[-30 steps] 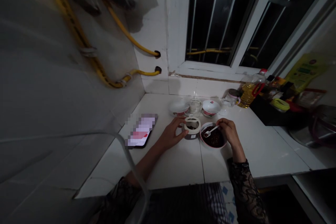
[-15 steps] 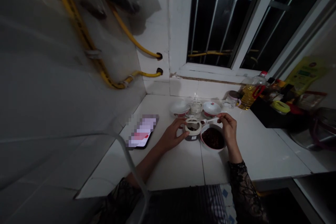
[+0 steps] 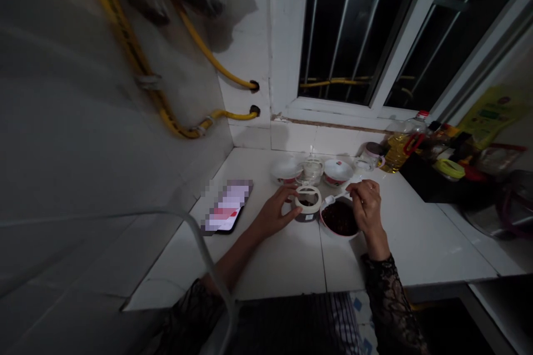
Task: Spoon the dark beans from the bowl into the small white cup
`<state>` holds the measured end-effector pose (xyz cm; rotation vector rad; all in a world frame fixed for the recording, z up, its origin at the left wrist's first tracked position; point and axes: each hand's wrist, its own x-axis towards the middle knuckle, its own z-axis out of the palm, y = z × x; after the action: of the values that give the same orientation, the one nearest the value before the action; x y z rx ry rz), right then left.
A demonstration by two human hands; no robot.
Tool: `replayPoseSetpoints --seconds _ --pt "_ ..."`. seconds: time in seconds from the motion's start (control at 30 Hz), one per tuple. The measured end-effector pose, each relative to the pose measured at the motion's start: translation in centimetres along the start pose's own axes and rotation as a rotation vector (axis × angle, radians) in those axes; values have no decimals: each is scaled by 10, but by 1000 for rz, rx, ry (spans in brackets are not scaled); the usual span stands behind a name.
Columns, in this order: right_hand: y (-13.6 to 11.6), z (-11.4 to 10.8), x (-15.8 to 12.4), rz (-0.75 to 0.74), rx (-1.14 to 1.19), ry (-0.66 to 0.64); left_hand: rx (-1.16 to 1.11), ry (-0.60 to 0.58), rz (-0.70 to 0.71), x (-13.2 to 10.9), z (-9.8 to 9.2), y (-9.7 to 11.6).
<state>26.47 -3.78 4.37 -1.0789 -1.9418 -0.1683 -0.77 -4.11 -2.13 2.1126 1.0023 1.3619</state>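
Observation:
My left hand (image 3: 280, 209) is closed around the side of a small jar (image 3: 307, 212) with a cream rim, fingers behind it and thumb in front. Some dark stuff shows inside the jar. Pinched in my right hand (image 3: 366, 205) is a small white spoon (image 3: 332, 199), its bowl over the left rim of a bowl (image 3: 332, 231) of dark red flakes. The spoon's bowl looks pale, and whether anything lies in it I cannot tell. The jar and the bowl stand side by side, nearly touching.
Behind stand two white bowls (image 3: 338, 170) and a glass jar (image 3: 311, 171). A phone (image 3: 229, 208) lies at left. At right are a lidded cup (image 3: 372, 154), an oil bottle (image 3: 395, 152) and a black box (image 3: 422, 180) of condiments. A pale cable (image 3: 204, 249) crosses the near left.
My right hand has moved slightly right with the spoon. The spoon's bowl has gone from the jar's edge to over the bowl's rim; the dark bit in it no longer shows.

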Motion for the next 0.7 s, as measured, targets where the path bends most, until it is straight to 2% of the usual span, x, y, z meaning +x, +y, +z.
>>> replayPoseSetpoints --seconds 0.2,0.27,0.47,0.7 --pt "6 6 -3 56 -5 -347 -2 17 9 0 1 0" --pt "3 10 -3 109 44 -414 6 11 8 0 1 0" --pt "5 9 -4 277 161 -433 16 8 9 0 1 0" --pt "16 7 -8 424 204 -314 13 4 -7 0 0 2"
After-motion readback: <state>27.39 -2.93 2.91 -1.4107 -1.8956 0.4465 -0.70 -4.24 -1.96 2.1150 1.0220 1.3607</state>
